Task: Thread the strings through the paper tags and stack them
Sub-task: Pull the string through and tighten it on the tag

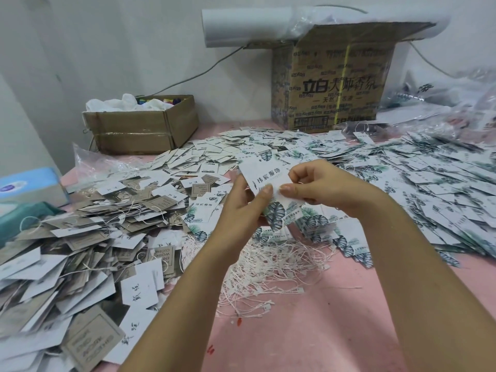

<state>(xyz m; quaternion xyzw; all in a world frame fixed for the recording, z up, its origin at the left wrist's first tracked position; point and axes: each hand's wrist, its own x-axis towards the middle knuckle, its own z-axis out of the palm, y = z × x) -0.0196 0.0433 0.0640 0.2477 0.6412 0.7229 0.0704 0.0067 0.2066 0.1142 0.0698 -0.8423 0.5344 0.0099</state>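
Head view: left hand (241, 208) grips a leaf-print tag (264, 174) above the tabletop (322, 331) middle, right hand (319, 186) pinches its edge. Threading seems in hand, though I see no string held. Next likely needs one from the loose strings (268, 267) beneath, fed through the tag.

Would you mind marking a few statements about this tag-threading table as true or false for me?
1. The left hand and the right hand both hold one leaf-printed tag. True.
2. A tall printed carton stands at the back of the pink table. True.
3. The loose strings lie inside the tall printed carton. False: the loose strings lie heaped on the pink table, below the hands.
4. The blue tissue box sits at the far right. False: the blue tissue box sits at the left edge.
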